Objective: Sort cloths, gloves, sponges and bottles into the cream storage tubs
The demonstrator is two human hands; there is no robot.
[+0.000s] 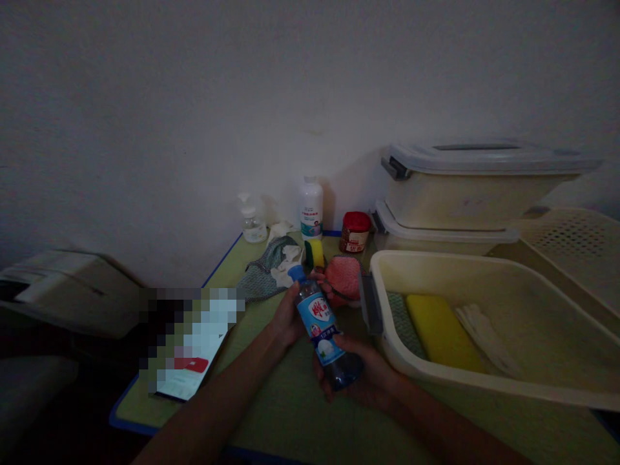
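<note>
A blue-capped bottle of dish soap [322, 326] with a blue label is held tilted over the table, its cap toward the back left. My left hand [289, 313] grips it near the neck, fingers partly hidden behind it. Around the lower end wraps my right hand [361, 368], thumb across the label. Just behind the bottle lie a pink cloth [343, 274], a yellow and green sponge [314, 253] and a grey-green cloth [264, 274] with crumpled white tissue [287, 265] on it.
An open cream bin [436, 381] at right holds a yellow cloth [438, 329]. Lidded boxes [484, 200] are stacked behind it. A white bottle [310, 206], pump bottle [252, 226] and red-lidded jar [355, 232] stand by the wall. A partly blurred lit screen [194, 368] lies left.
</note>
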